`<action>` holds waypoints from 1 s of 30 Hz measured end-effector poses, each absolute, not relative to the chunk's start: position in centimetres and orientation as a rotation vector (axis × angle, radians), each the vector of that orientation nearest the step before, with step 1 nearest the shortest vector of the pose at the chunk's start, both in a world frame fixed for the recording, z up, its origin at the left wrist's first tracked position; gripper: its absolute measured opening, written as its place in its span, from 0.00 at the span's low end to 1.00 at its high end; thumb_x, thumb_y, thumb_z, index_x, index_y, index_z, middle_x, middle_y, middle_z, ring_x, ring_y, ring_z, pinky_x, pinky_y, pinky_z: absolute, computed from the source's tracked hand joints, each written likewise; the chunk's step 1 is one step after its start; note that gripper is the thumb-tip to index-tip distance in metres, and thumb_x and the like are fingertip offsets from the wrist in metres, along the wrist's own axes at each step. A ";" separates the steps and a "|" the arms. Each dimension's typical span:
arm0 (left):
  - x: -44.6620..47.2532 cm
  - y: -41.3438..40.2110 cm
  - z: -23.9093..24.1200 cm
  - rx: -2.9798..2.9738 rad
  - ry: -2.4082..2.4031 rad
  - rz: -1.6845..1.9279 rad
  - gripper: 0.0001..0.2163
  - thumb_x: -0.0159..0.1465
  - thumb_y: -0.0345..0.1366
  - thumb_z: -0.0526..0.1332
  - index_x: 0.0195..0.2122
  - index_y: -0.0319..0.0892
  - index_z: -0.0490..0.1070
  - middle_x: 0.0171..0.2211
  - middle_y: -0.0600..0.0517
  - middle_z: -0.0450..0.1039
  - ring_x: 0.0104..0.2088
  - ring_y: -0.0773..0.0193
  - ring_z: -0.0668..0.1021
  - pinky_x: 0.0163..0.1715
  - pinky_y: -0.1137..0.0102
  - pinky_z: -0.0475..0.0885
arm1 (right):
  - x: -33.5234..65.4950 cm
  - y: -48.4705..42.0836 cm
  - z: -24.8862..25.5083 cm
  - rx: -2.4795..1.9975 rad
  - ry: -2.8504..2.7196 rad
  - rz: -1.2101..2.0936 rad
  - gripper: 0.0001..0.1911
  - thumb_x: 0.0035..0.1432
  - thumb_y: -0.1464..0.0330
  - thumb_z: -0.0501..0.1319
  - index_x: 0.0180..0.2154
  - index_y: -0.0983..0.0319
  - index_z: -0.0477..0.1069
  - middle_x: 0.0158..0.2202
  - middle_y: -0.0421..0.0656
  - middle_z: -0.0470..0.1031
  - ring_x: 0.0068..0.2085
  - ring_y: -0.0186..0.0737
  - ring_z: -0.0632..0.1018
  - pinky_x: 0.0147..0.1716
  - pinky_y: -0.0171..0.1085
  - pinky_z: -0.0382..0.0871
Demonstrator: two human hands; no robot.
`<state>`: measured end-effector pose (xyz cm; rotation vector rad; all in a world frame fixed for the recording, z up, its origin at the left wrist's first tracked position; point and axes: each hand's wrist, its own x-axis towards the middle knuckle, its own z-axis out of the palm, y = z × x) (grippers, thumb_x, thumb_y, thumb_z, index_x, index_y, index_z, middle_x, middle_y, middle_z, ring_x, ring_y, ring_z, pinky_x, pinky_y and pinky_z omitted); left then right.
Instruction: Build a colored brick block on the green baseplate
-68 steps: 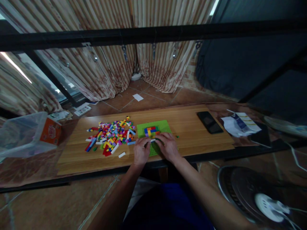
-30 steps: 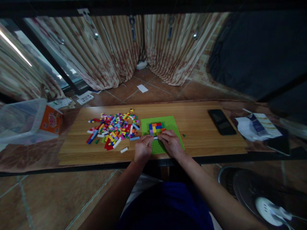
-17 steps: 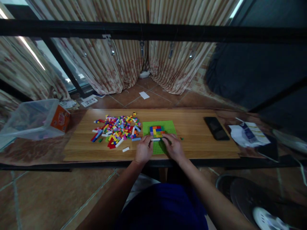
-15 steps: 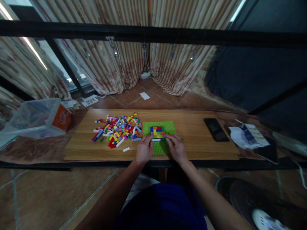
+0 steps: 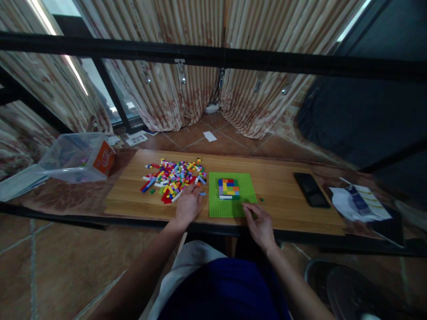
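Observation:
A green baseplate (image 5: 245,202) lies on the wooden board, with a small block of coloured bricks (image 5: 228,188) built on it; a white brick runs along the block's near edge. Left of the plate spreads a pile of loose coloured bricks (image 5: 173,177). My left hand (image 5: 187,205) rests palm down at the pile's near right edge, fingers over a small blue brick; whether it holds anything is hidden. My right hand (image 5: 260,224) lies at the plate's near right corner, fingers apart and empty.
The wooden board (image 5: 283,200) sits on a darker table. A black phone (image 5: 311,190) and papers (image 5: 358,203) lie at the right. A clear plastic bin (image 5: 71,158) with an orange label stands at the left. A black bar (image 5: 213,55) crosses overhead.
Both hands have left the brick block: the left slid left to the pile's edge, the right drew back to the plate's near corner. The white brick stays on the plate.

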<state>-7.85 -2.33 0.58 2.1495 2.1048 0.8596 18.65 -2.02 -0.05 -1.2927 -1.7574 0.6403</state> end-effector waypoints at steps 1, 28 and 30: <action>-7.9 -2.2 0.7 2.181 2.105 0.786 0.09 0.61 0.28 0.58 0.40 0.44 0.74 0.44 0.45 0.74 0.45 0.54 0.76 0.49 0.61 0.72 | 18.5 -2.1 0.0 -1.285 -1.759 0.656 0.14 0.63 0.59 0.56 0.40 0.58 0.78 0.40 0.47 0.79 0.44 0.46 0.78 0.47 0.49 0.72; -6.6 -5.2 -1.0 2.192 2.101 1.058 0.13 0.65 0.27 0.55 0.48 0.43 0.73 0.47 0.45 0.73 0.47 0.55 0.75 0.50 0.61 0.72 | 16.3 -1.7 1.4 -1.267 -1.808 0.704 0.14 0.64 0.62 0.56 0.40 0.59 0.78 0.39 0.46 0.79 0.40 0.45 0.79 0.42 0.44 0.73; -6.9 -6.1 -1.1 2.175 2.093 1.180 0.13 0.65 0.28 0.55 0.49 0.43 0.72 0.47 0.45 0.73 0.48 0.56 0.75 0.51 0.61 0.71 | 15.2 -1.4 1.5 -1.239 -1.849 0.701 0.13 0.64 0.63 0.56 0.40 0.59 0.78 0.39 0.46 0.79 0.40 0.44 0.79 0.42 0.44 0.73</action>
